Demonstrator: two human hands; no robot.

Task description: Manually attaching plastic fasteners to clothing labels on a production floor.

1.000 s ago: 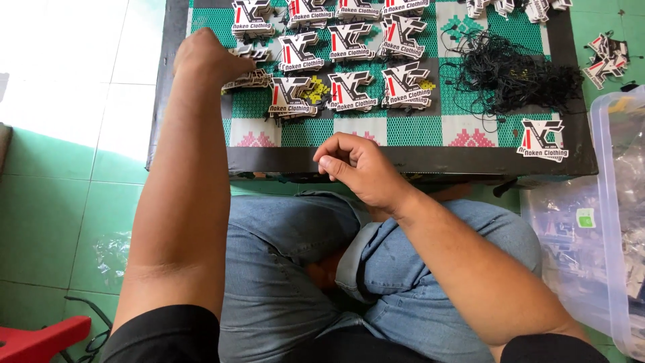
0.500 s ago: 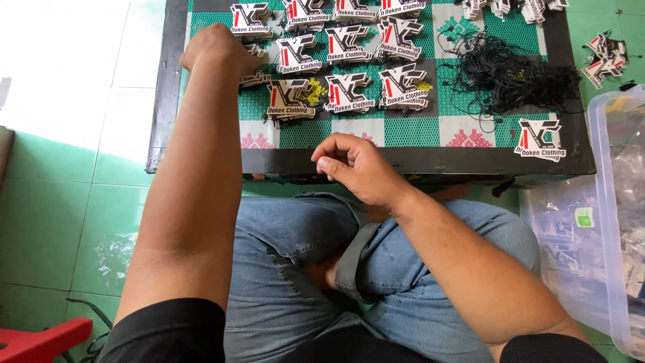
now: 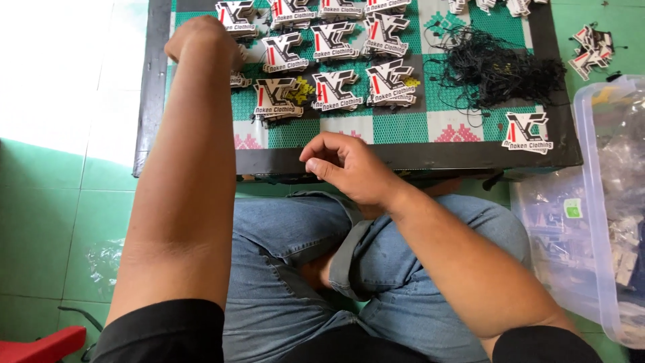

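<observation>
A dark-framed board (image 3: 430,156) with a green patterned mat lies on the floor in front of my crossed legs in jeans. Several stacks of white, black and red die-cut hang tags (image 3: 332,91) lie on it in rows. My left hand (image 3: 198,37) reaches to the far left stacks, its back to the camera and its fingers hidden. My right hand (image 3: 349,168) hovers over the board's near edge, fingers curled in with nothing visible in them. A tangle of black strings (image 3: 497,67) lies on the right of the mat. A single tag (image 3: 527,131) sits near the right corner.
A clear plastic box (image 3: 591,202) with small packed items stands at the right, beside a clear plastic bag (image 3: 551,222). A few loose tags (image 3: 591,50) lie on the green tiled floor at upper right. A red object (image 3: 40,346) shows at lower left.
My left hand has edged a little farther out over the left stacks. My right hand stays at the board's near edge, its fingers slightly looser.
</observation>
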